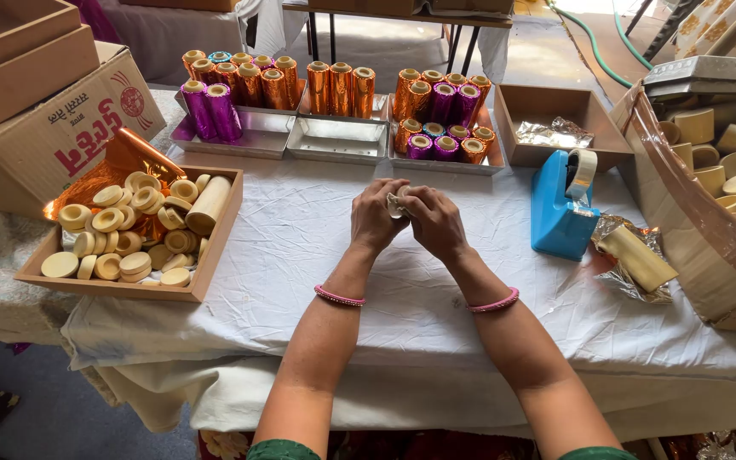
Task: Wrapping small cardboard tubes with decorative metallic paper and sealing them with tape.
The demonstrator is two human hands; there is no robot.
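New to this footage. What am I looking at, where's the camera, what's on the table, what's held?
No machine: a person's bare hands, filmed by a head-worn camera looking down. The left hand and right hand together pinch a small foil-wrapped piece over a white cloth. At left, a wooden tray holds cream discs. Behind stand metal trays with orange and purple foil rolls. At right sits a blue tape dispenser.

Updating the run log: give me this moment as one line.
left hand: holding small foil-wrapped piece | right hand: same piece | tape dispenser: right, untouched | tray of cream rings: left
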